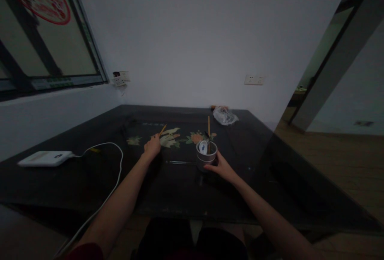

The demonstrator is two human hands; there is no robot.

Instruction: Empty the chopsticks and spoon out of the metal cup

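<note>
My left hand is closed around a wooden chopstick, whose tip points up and to the right over the table. To the right, my right hand grips the side of a grey cup that stands upright on the dark table. Out of the cup rises another wooden chopstick. A white spoon with a blue mark leans inside it, beside a dark thin utensil I cannot make out well. The bottom of the cup is dim.
A white power bank lies at the table's left, its white cable running past my left forearm and off the near edge. A crumpled clear plastic bag lies at the back by the wall. Printed flowers decorate the tabletop.
</note>
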